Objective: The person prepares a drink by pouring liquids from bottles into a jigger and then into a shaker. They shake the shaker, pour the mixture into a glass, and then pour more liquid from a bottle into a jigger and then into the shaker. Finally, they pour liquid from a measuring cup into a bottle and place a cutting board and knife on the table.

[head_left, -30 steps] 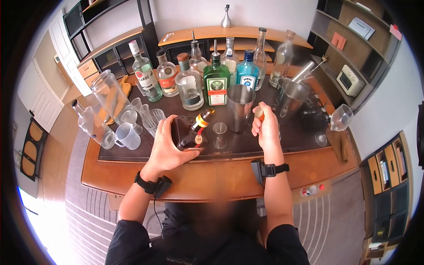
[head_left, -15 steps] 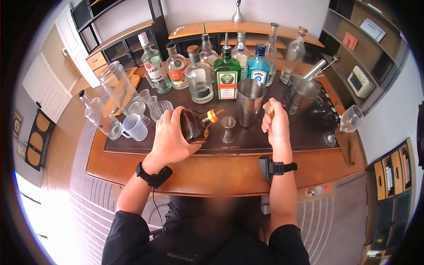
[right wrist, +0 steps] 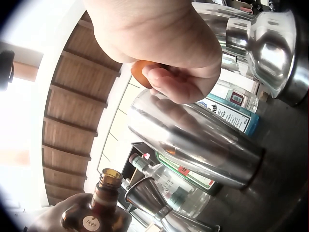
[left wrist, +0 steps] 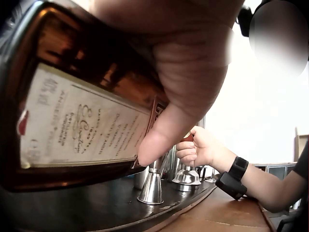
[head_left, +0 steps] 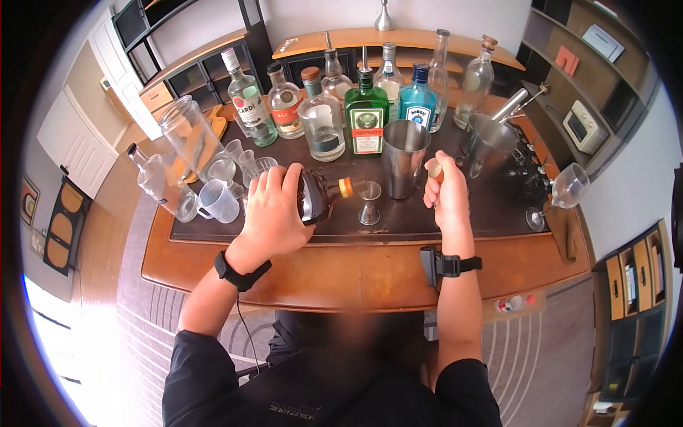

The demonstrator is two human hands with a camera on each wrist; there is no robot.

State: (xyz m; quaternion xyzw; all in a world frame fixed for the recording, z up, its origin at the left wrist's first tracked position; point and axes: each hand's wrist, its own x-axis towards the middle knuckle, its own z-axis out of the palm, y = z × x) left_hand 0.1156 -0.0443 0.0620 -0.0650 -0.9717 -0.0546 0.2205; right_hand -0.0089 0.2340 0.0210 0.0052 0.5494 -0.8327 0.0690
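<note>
My left hand grips a dark brown square liqueur bottle, uncapped and tipped nearly level. Its yellow-banded neck points right, with the mouth close to the rim of a steel double jigger standing on the dark mat. In the left wrist view, a thumb presses beside the bottle's cream label. Curled fingers of my right hand hold an orange bottle cap, partly hidden by them. Just left of that hand stands a tall steel shaker tin; its open top faces up.
Behind are several bottles, including a green one and a blue one. At left stand a plastic measuring jug, a tall glass jar and a clear bottle. A steel mixing vessel and stemmed glass are at right.
The left hand has tipped the brown bottle further over, from a slant to nearly level, bringing its mouth to the jigger. The right hand keeps hold of the cap. The head view has shifted slightly.
</note>
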